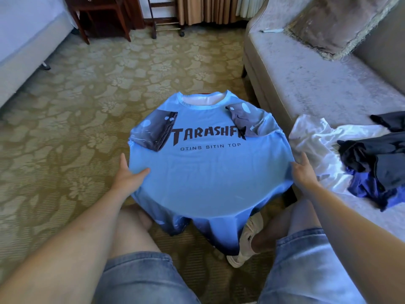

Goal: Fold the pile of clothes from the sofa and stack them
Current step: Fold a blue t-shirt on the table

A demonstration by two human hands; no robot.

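Blue T-shirt: print up, sleeves folded inward, draped over a small table before our knees, just beside the sofa. Clothes pile: white and dark garments, unfolded, on the sofa seat. Left hand, right hand: our fingers grip the shirt's side edges, thumbs on top.

Soft daylight, wide-angle bending at edges.

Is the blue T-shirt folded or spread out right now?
Mostly spread: the blue T-shirt lies flat, print up, hem hanging; only both sleeves are folded in.
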